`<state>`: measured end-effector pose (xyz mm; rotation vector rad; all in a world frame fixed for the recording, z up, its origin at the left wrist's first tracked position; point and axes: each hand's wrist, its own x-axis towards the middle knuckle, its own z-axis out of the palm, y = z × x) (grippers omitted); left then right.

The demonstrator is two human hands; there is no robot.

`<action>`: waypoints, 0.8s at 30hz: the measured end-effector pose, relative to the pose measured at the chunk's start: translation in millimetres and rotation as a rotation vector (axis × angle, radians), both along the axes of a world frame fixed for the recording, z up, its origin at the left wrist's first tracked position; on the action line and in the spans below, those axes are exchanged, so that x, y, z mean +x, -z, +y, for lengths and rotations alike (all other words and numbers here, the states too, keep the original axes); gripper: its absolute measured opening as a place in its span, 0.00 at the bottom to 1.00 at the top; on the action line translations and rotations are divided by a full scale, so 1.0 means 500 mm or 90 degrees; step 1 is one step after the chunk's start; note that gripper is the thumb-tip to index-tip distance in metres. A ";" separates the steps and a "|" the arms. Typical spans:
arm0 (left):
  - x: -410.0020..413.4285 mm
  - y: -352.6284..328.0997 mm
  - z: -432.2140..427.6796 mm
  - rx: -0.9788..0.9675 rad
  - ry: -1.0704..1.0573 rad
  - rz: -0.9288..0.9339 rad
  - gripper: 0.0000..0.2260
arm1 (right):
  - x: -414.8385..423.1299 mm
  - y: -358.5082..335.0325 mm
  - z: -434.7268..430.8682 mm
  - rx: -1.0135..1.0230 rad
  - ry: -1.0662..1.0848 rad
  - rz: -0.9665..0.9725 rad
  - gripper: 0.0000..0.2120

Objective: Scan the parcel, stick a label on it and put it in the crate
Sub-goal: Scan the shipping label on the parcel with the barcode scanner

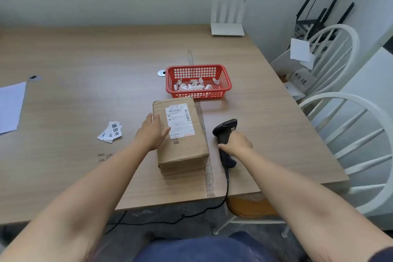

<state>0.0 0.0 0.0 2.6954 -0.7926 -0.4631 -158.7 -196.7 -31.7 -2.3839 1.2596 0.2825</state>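
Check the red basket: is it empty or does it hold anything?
Not empty. The basket holds a loose pile of small white curled paper scraps on its floor, well below the rim; no parcel is in it.

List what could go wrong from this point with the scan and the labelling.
1. The right hand grips the scanner lying beside the parcel, aimed away from the shipping label; a hasty trigger may miss the barcode.
2. The left hand rests at the label's edge and could cover the print.
3. The scanner cable drops over the table edge and might snag when lifted.
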 end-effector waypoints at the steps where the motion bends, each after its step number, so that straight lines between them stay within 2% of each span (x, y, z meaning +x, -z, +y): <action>1: -0.001 0.001 0.000 0.007 -0.004 0.006 0.31 | -0.001 0.003 0.003 0.021 0.009 0.016 0.31; 6: -0.002 0.013 0.005 0.014 0.000 0.038 0.33 | 0.000 0.035 0.024 0.113 0.080 0.035 0.28; 10: 0.003 0.024 0.009 0.001 -0.001 0.065 0.35 | 0.006 0.046 0.023 0.159 0.149 -0.008 0.25; 14: 0.001 0.031 0.007 -0.052 -0.007 0.113 0.39 | 0.015 0.046 0.027 0.321 0.259 -0.155 0.23; 17: 0.007 0.045 0.007 -0.149 -0.056 0.158 0.43 | 0.024 0.019 0.034 0.324 0.241 -0.263 0.19; 19: 0.014 0.057 0.009 -0.211 -0.123 0.227 0.45 | 0.033 -0.006 0.042 0.335 0.223 -0.341 0.15; 21: 0.015 0.069 0.013 -0.268 -0.191 0.325 0.37 | 0.045 -0.028 0.055 0.367 0.211 -0.391 0.11; 22: 0.014 0.075 0.015 -0.288 -0.219 0.385 0.34 | 0.052 -0.037 0.064 0.386 0.202 -0.398 0.11; 24: 0.008 0.080 0.023 -0.316 -0.253 0.505 0.35 | 0.067 -0.044 0.078 0.405 0.178 -0.394 0.11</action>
